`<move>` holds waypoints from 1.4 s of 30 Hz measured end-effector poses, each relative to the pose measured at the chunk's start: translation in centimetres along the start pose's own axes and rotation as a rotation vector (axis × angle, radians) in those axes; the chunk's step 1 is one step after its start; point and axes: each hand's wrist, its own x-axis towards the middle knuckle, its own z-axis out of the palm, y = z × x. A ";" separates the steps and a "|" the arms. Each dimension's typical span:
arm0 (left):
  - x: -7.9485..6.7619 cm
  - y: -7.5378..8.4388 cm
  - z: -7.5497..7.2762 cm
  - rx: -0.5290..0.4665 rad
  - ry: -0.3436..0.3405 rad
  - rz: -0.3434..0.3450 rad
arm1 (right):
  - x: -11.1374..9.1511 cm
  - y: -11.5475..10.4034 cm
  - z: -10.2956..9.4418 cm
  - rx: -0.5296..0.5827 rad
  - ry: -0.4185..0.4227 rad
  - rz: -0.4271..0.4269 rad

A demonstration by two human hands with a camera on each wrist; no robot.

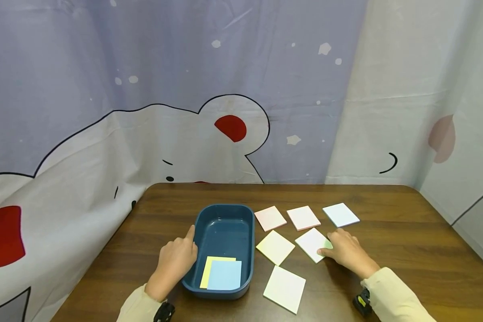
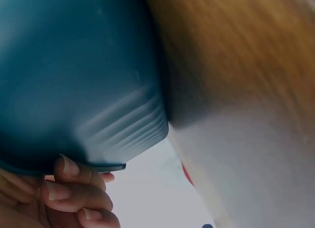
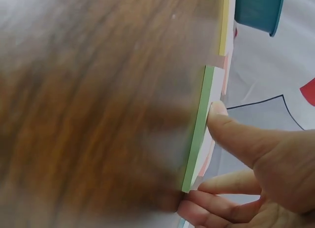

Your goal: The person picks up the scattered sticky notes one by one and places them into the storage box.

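Note:
My left hand (image 1: 177, 256) is at the left rim of a dark blue plastic bin (image 1: 250, 250), fingers curled against the rim's outside and the index finger extended along it. Inside the bin lie a blue sticky note pad (image 1: 224, 275) and a yellow sticky note pad (image 1: 205, 273), partly covered by the blue one. On the right, my right hand (image 1: 348, 251) pinches a green-edged sticky note pad (image 1: 311, 243) lying on the table. In the right wrist view, the thumb presses its pale top while the fingers meet the edge of the green pad (image 3: 198, 134).
Around the held pad lie two pink pads (image 1: 270, 218), a blue-edged pad (image 1: 341, 215), a yellow pad (image 1: 275, 247) and a larger pale pad (image 1: 284, 289). The wooden table (image 1: 370, 201) ends at a printed curtain (image 1: 298, 89) behind.

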 end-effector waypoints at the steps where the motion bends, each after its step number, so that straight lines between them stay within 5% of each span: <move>1: 0.0 0.0 0.0 0.000 0.004 0.006 | 0.0 -0.2 0.0 0.011 -0.002 0.001; 11: 0.1 0.0 -0.4 0.003 0.047 0.018 | 0.5 -1.3 -0.3 0.071 -0.031 0.040; 26: 0.2 -0.2 -0.3 -0.001 0.021 0.006 | 0.8 -0.6 -0.2 0.130 0.002 -0.005; 42: 0.1 0.1 0.0 0.007 0.022 -0.001 | 1.2 -0.2 -0.5 0.224 -0.110 0.069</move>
